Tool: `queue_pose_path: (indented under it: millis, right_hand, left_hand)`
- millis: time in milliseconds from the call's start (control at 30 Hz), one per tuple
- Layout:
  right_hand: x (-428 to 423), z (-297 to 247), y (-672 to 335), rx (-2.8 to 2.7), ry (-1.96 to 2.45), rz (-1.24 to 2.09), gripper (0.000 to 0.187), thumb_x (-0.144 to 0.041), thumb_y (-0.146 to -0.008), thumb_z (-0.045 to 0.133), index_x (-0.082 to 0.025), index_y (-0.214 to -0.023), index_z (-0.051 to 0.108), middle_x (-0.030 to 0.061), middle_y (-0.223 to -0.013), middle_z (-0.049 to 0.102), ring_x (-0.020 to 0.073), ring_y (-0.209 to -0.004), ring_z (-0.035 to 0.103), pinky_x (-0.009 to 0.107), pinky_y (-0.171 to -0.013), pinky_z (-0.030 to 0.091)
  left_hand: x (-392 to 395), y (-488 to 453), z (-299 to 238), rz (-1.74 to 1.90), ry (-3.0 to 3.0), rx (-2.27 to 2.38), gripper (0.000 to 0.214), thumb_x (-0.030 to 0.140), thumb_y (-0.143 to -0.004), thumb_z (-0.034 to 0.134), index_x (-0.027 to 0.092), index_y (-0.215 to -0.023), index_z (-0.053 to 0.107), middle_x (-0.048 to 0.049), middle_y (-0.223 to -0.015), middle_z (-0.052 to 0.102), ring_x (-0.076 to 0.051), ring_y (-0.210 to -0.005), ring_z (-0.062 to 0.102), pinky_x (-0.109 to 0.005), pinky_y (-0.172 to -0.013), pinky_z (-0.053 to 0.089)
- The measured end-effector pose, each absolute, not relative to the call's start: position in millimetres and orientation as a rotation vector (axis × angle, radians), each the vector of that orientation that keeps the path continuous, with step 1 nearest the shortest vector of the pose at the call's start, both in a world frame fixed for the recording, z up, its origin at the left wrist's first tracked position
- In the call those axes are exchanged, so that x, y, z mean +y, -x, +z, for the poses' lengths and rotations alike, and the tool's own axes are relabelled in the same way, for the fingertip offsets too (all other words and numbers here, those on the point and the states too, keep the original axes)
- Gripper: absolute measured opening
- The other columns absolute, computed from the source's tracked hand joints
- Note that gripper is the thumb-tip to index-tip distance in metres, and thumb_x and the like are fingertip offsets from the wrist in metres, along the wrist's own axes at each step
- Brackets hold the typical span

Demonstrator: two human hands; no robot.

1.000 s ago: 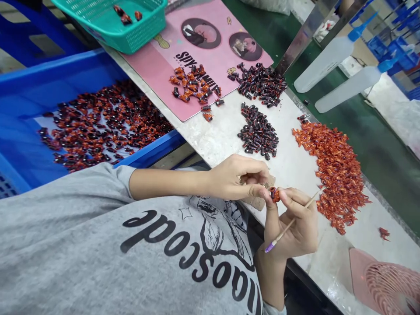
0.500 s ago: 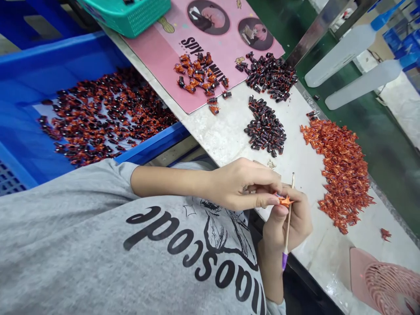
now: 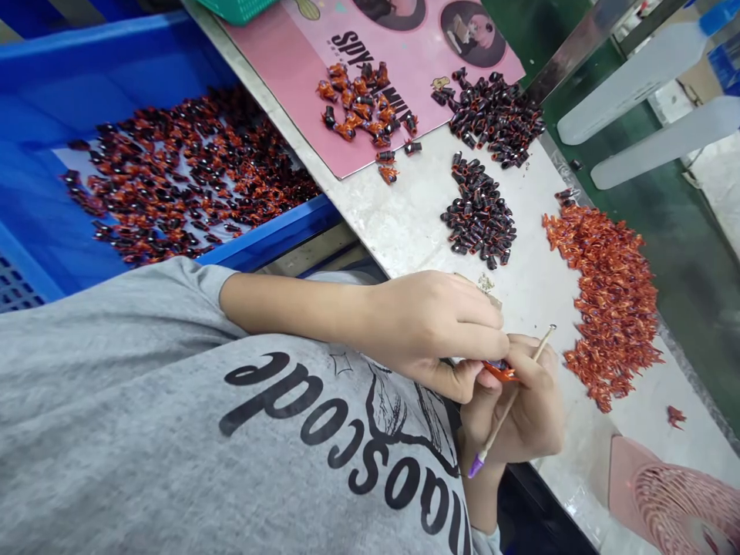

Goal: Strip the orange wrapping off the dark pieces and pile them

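Heaps of small parts cover the pale tabletop (image 3: 405,223): an orange heap (image 3: 613,293) at its far edge, two black piles (image 3: 479,216), and mixed pieces (image 3: 364,104) on a pink mat (image 3: 301,54). A blue crate (image 3: 277,239) below the near edge holds more. Beyond the tabletop runs a green surface (image 3: 664,247) with two white bottles (image 3: 636,73) lying on it. At the near edge, the left hand (image 3: 439,331) has its fingers pinched on a small orange piece (image 3: 500,372), mostly hidden and perhaps also touched by the right thumb. The right hand (image 3: 523,420) has its fingers closed around a thin stick (image 3: 512,401).
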State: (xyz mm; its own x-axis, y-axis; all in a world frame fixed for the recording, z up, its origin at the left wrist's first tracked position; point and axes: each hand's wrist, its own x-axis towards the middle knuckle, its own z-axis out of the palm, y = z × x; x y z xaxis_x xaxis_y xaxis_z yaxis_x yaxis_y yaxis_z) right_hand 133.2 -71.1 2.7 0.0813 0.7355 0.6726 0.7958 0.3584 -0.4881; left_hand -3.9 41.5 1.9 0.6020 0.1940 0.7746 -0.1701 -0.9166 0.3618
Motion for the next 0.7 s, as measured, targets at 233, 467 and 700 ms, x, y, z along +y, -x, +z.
queue_pose_path:
  millis: [233, 467, 700]
  right_hand:
    - [-69, 1, -134, -1.646, 1.323, -0.187, 0.01, -0.026, -0.094, 0.058, -0.017, -0.094, 0.064, 0.0017, -0.075, 0.06, 0.0171, -0.07, 0.057, 0.036, -0.068, 0.043]
    - [-66, 1, -135, -1.657, 1.329, -0.197, 0.01, -0.019, -0.092, 0.059, -0.017, -0.101, 0.063, 0.0031, -0.08, 0.061, 0.0194, -0.076, 0.061, 0.039, -0.073, 0.048]
    - [-70, 1, -129, -1.609, 1.354, -0.11, 0.011, -0.026, -0.096, 0.054, -0.019, -0.097, 0.062, 0.0025, -0.077, 0.057, 0.018, -0.072, 0.057, 0.037, -0.069, 0.043]
  left_hand:
    - [41, 6, 6, 1.202, -2.5, -0.001, 0.019, 0.016, -0.089, 0.05, 0.019, -0.078, 0.065, -0.0012, -0.066, 0.064, -0.013, -0.062, 0.055, -0.025, -0.064, 0.048]
    - [42, 4, 5, 1.15, -2.507, 0.072, 0.018, 0.019, -0.091, 0.052, 0.021, -0.079, 0.064, 0.0, -0.063, 0.061, -0.013, -0.062, 0.055, -0.024, -0.066, 0.049]
    - [41, -4, 1, 1.478, -2.414, -0.032, 0.017, 0.016, -0.085, 0.054, 0.021, -0.072, 0.062, 0.0007, -0.06, 0.06, -0.012, -0.057, 0.054, -0.024, -0.06, 0.049]
